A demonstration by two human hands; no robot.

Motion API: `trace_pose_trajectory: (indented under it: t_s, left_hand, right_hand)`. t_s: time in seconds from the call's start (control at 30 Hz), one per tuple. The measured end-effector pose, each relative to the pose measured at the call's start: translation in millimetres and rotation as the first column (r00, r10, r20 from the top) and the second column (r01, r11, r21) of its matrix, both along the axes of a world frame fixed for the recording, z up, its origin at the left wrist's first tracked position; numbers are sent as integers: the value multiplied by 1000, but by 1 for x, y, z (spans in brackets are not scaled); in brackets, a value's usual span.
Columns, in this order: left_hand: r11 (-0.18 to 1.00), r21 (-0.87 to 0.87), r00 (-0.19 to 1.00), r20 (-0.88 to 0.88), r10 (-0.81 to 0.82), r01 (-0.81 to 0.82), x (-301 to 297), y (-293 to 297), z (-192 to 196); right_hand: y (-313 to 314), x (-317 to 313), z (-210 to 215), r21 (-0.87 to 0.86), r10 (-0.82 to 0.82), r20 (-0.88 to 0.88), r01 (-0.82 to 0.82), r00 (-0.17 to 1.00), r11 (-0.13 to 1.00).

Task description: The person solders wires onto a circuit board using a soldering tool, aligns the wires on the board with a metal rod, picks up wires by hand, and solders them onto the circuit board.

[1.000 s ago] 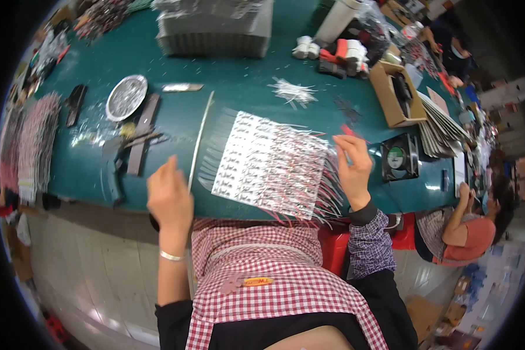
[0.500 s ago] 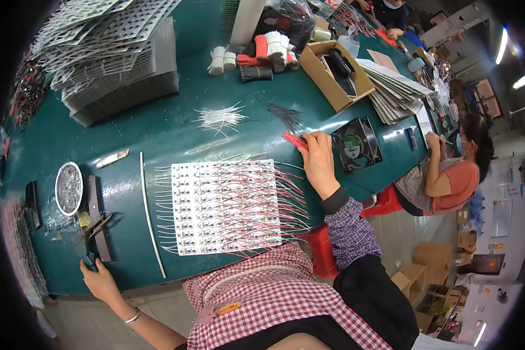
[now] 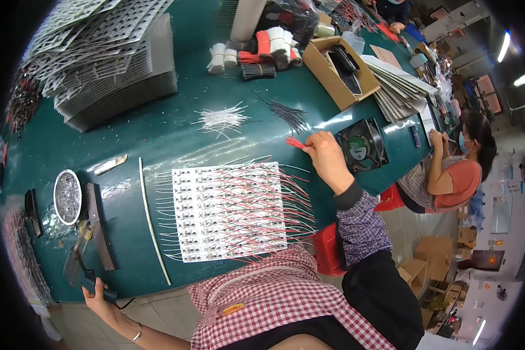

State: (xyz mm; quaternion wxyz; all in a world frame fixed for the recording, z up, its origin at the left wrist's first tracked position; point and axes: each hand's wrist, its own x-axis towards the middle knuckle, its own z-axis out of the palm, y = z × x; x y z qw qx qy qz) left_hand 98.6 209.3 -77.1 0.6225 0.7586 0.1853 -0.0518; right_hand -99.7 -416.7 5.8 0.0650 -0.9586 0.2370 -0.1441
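My left hand [image 3: 101, 294], at the near left edge of the table, is closed around the dark handle of a soldering gun [image 3: 74, 268] with a black cable. My right hand [image 3: 328, 156] pinches a small bundle of red wires [image 3: 296, 143] just above the table, beside a black fan [image 3: 361, 144]. Between my hands lies a white panel of small circuit boards [image 3: 230, 213] with rows of red, white and black wires. Beyond it are a loose pile of white wires [image 3: 221, 119] and a pile of black wires [image 3: 289, 116].
On the left stand an oval dish of grey bits [image 3: 68, 197], a dark metal bar [image 3: 99, 227] and a tall stack of panels [image 3: 122, 87]. Farther back are tied wire bundles [image 3: 268, 49] and a cardboard box [image 3: 338, 76]. A co-worker [image 3: 455, 169] sits at the right.
My left hand has brought the soldering gun nearer the table's near left edge, and more of the tool shows. My right hand, still with the red wires, has shifted slightly right; the view has shifted a little.
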Motion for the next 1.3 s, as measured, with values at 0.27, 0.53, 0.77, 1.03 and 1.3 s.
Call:
trace_pose_trajectory:
  t_s: [0.27,0.53,0.77,1.03,1.3]
  left_hand:
    - [671,-739,961,229,156,67,-5,-1,35]
    - [656,-721,959,284,-11,221,-4,-8,58]
    - [765,-636,961,260,93,98,-6,-16,49]
    - [661,-732,969,244,28,165,-3,-9,32]
    - [674,-727,972,227,56,131,-3,-35,35]
  right_hand:
    - [28,94,19,71,420,115,-429,900,900]
    - [38,149,-13,72,402,-19,-400,915,914]
    - [17,133,-28,-55,303,-122,-311,945,949]
    - [8,119,-2,-275,257,-207,-308,944,911]
    - [35,141,-6,-106,507,-26,-507,862,856]
